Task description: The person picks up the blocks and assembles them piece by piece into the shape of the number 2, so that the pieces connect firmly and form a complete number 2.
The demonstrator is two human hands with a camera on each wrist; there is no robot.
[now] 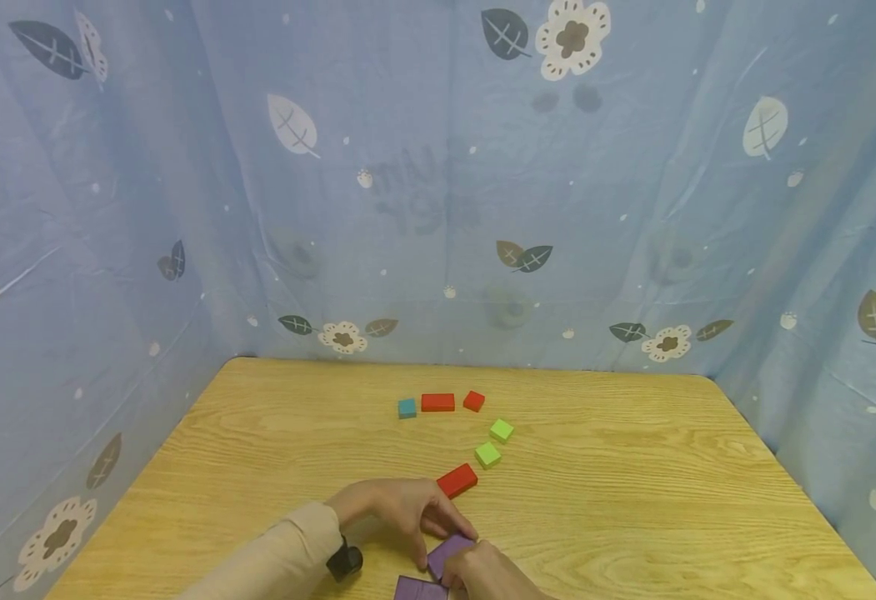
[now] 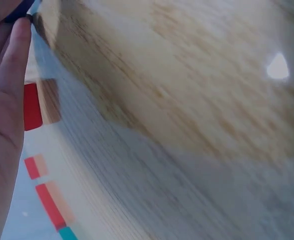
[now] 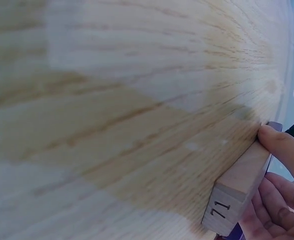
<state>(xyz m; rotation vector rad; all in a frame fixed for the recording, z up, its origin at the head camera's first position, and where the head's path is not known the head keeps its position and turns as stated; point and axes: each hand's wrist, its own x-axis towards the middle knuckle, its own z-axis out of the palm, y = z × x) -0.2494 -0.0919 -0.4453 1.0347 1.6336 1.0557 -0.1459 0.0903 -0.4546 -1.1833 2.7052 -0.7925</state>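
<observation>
In the head view, a purple block (image 1: pixel 448 555) lies between both hands at the near edge. My left hand (image 1: pixel 400 510) spans it, thumb at its left corner and fingertips at its far right corner. Its near right side is pinched by my right hand (image 1: pixel 492 572). A second purple block (image 1: pixel 419 590) sits just nearer, partly cut off. The right wrist view has my right hand (image 3: pixel 284 187) with its thumb on a wood-coloured side of a block (image 3: pixel 242 172) marked 71. At the left wrist view's edge, my left hand (image 2: pixel 1 115) has its fingertips at a dark block piece, mostly hidden.
Beyond the left hand lies a red block (image 1: pixel 458 481). Two green blocks (image 1: pixel 488 456) (image 1: pixel 501 431), a small red block (image 1: pixel 474 401), a long red block (image 1: pixel 438 402) and a blue block (image 1: pixel 407 408) curve away from it. A patterned curtain (image 1: pixel 422 167) surrounds the wooden table (image 1: pixel 633 475).
</observation>
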